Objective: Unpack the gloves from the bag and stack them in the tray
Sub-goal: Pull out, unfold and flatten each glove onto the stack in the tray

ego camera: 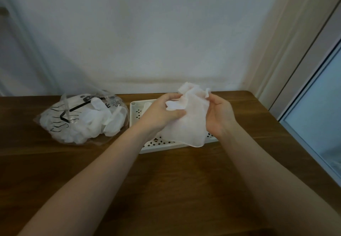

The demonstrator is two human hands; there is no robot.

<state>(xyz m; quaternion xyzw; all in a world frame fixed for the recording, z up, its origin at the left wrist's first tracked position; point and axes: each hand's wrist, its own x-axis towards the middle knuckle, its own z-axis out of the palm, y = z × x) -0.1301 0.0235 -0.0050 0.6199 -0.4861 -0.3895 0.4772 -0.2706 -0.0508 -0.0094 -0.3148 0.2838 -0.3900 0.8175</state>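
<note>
Left hand (162, 110) is gripping a white glove (186, 123) — fingers curled over the crumpled upper part, thumb pressing into the sheet from the near side. Right hand (219, 114) is pinching the same glove at its far right edge, fingers curled around the bunched top. The glove is hanging between both hands, its top end crumpled and sticking up past the fingertips, its wide bottom part drooping down below the palms. It looks thin and translucent; cannot tell which end is the cuff.

Directly under both hands a white tray (134, 123) is sitting on the tabletop (166, 189), with a perforated diamond-pattern base and a raised rim. The hanging glove is covering much of it; whether the lower edge is touching the tray is unclear. Just beyond the left hand's knuckles, a bit of white material is showing in the tray — likely another glove, too hidden to confirm.

Well to the left of the left hand, a clear plastic bag (81, 119) is lying on the tabletop, close beside the tray's left rim, bulging with more white gloves (96, 119). Black print is showing on the bag, not readable.

Both bare forearms are reaching in from the near edge across the brown wood tabletop. Beyond the hands a plain pale wall (147, 33) is standing; off to the right of the right hand, a window frame (313, 81) is running diagonally.
</note>
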